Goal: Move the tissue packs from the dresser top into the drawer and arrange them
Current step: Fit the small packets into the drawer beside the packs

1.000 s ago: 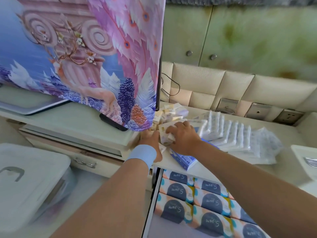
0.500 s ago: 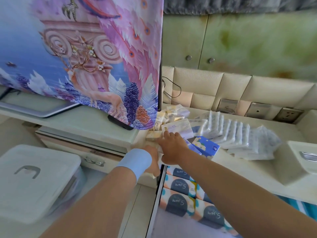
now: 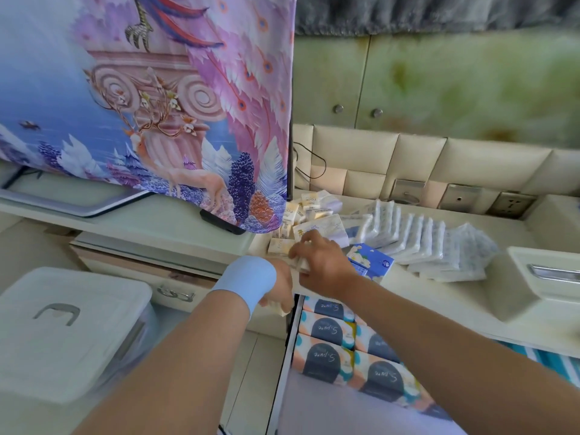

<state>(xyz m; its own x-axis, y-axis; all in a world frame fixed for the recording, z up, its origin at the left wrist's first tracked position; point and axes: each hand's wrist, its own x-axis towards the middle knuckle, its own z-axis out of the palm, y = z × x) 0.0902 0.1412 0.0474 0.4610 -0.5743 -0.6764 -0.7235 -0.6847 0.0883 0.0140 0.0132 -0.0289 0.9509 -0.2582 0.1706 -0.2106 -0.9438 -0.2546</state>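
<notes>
Small cream tissue packs (image 3: 301,211) lie heaped on the dresser top (image 3: 408,290) beside a fanned row of white packs (image 3: 417,237) and a blue pack (image 3: 372,260). My right hand (image 3: 320,255) rests over the near cream packs, fingers curled on a few of them. My left hand (image 3: 279,288), with a blue wristband, sits just below the dresser's edge and grips several small cream packs. The open drawer (image 3: 284,356) below holds rows of larger patterned tissue packs (image 3: 326,328).
A screen under a printed purple cover (image 3: 157,105) stands at the left on a low cabinet (image 3: 163,224). A white lidded bin (image 3: 62,334) sits on the floor at the left. A cream box (image 3: 539,281) stands at the dresser's right. Wall sockets (image 3: 458,199) line the back.
Both hands drew back from the heap toward the dresser's front edge; my left hand dropped below the edge with small packs. The blue pack, covered before, lies in plain sight.
</notes>
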